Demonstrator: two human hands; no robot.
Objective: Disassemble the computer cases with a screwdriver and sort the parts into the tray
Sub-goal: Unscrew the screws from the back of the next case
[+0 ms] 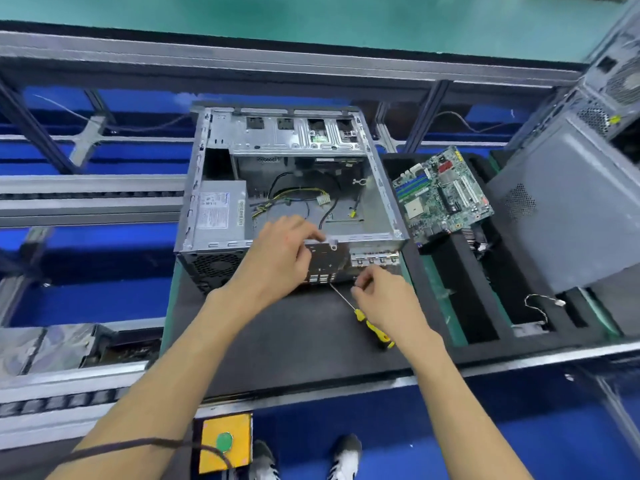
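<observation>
An open grey computer case [221,140] lies on a black mat, with a power supply [216,213] and loose cables [298,199] inside. My left hand [280,258] grips the metal rear I/O plate [323,258] at the case's near wall. My right hand [384,299] pinches something small by the rear slots; what it is stays hidden. A yellow-handled screwdriver [372,329] lies on the mat under my right wrist, its shaft pointing at the case. A green motherboard [443,195] rests in the black foam tray [460,317] to the right.
A grey side panel [568,216] leans over the tray's right part, with another case [616,88] behind it. A small white-wired part [543,303] lies in a tray slot. Conveyor rails run left. A yellow box with a green button [225,441] sits by my feet.
</observation>
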